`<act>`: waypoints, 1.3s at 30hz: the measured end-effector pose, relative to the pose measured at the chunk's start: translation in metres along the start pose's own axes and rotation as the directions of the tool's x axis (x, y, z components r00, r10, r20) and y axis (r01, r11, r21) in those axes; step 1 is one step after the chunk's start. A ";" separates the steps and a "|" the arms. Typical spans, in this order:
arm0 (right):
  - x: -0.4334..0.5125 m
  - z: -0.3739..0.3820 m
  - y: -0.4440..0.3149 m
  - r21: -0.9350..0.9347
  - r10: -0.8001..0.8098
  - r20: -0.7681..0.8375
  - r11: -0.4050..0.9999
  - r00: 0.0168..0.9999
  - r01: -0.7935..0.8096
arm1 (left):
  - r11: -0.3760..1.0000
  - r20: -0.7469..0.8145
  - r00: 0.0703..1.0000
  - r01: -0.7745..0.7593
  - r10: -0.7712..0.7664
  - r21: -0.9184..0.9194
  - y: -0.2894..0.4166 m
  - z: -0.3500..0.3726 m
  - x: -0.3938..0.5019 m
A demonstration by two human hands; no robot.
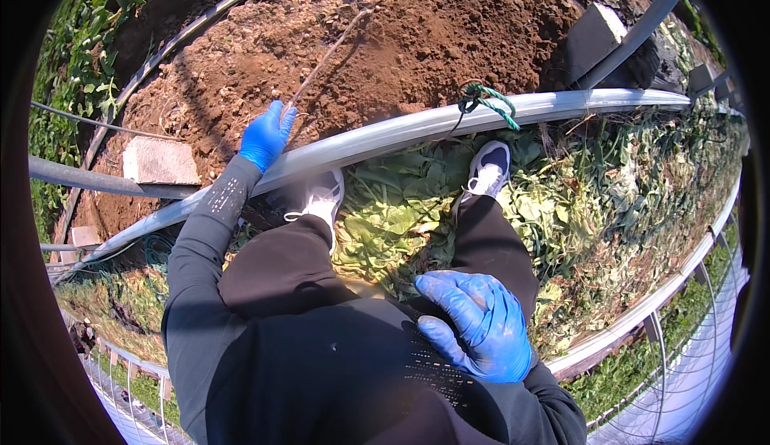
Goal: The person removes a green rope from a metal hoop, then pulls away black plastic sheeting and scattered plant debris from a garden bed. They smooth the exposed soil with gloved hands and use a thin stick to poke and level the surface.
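Observation:
My left hand, in a blue glove, grips the lower end of a thin brown stick that slants up and right over loose brown soil. That hand is just beyond a pale plastic-looking rail. Close to my torso and above my right thigh is my right hand, in a soiled blue glove, its fingers bent and nothing visible in it. A green rope is knotted at the rail, right of the stick. Both my shoes stand by the rail among cut green leaves.
A concrete block lies left of my left hand, beside a grey pipe. Another block leans near a second pipe at upper right. Wilted plant matter covers the ground to the right. A curved white rail runs behind me.

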State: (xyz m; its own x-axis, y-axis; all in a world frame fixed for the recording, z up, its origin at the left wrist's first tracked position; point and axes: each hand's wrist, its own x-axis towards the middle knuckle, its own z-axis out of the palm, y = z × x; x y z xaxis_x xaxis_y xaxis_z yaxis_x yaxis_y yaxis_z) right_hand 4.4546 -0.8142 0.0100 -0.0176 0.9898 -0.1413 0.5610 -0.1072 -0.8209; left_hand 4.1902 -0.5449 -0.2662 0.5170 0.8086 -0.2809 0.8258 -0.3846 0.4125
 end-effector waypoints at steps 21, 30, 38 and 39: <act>0.006 0.045 -0.034 0.078 -0.066 0.074 0.995 0.995 0.060 | 0.891 0.031 0.942 0.325 -0.333 -0.318 -0.020 -0.024 -0.179; 0.032 0.095 -0.012 0.648 0.138 0.075 0.746 0.988 -0.153 | 0.735 0.122 0.988 0.155 -0.099 -0.660 0.053 -0.092 -0.147; 0.105 0.167 0.060 0.937 0.161 0.181 0.272 0.970 -0.220 | 0.976 0.438 0.874 -0.169 0.211 -0.134 0.161 -0.140 -0.142; 0.105 0.173 0.070 0.842 -0.053 0.017 0.539 0.998 0.014 | 0.955 0.306 0.905 -0.285 0.295 -0.080 0.174 -0.142 -0.155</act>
State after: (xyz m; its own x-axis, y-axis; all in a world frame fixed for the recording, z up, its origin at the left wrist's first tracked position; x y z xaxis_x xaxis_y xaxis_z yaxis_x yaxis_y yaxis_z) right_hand 4.3490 -0.7338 -0.1576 -0.0609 0.9924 -0.1071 -0.3945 -0.1225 -0.9107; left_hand 4.2215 -0.6740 -0.0275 0.7808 0.4820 -0.3975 0.6236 -0.5622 0.5432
